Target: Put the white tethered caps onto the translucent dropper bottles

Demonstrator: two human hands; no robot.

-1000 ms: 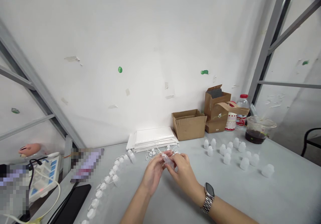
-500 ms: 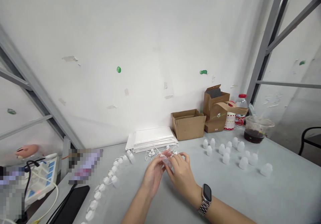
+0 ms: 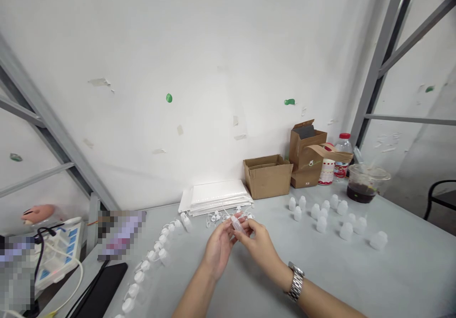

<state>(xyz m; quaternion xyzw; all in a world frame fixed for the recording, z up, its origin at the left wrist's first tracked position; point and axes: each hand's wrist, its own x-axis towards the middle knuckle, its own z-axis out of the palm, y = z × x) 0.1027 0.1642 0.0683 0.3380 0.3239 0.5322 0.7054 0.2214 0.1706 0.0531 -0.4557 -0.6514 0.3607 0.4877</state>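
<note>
A small translucent plastic bottle (image 3: 238, 224) with a white top lies tilted between my two hands, above the middle of the table. My left hand (image 3: 220, 244) cups it from the left, its fingers partly behind the bottle. The thumb and fingers of my right hand (image 3: 257, 239) close on its lower end. Just beyond my fingers, loose white caps with straps (image 3: 215, 217) lie on the table. A curved row of white-capped bottles (image 3: 145, 265) stands at the left. Several uncapped translucent bottles (image 3: 321, 224) stand at the right.
A stack of white sheets or envelopes (image 3: 221, 197) lies against the wall. An open cardboard box (image 3: 269, 182), a brown paper bag (image 3: 304, 166), a red-capped bottle (image 3: 343, 152) and a bowl of dark liquid (image 3: 361, 192) stand behind. A power strip (image 3: 60, 256) sits at the left.
My right hand has turned at the wrist, so the watch face no longer shows. Its fingers have moved off the top of the bottle, which is now more visible.
</note>
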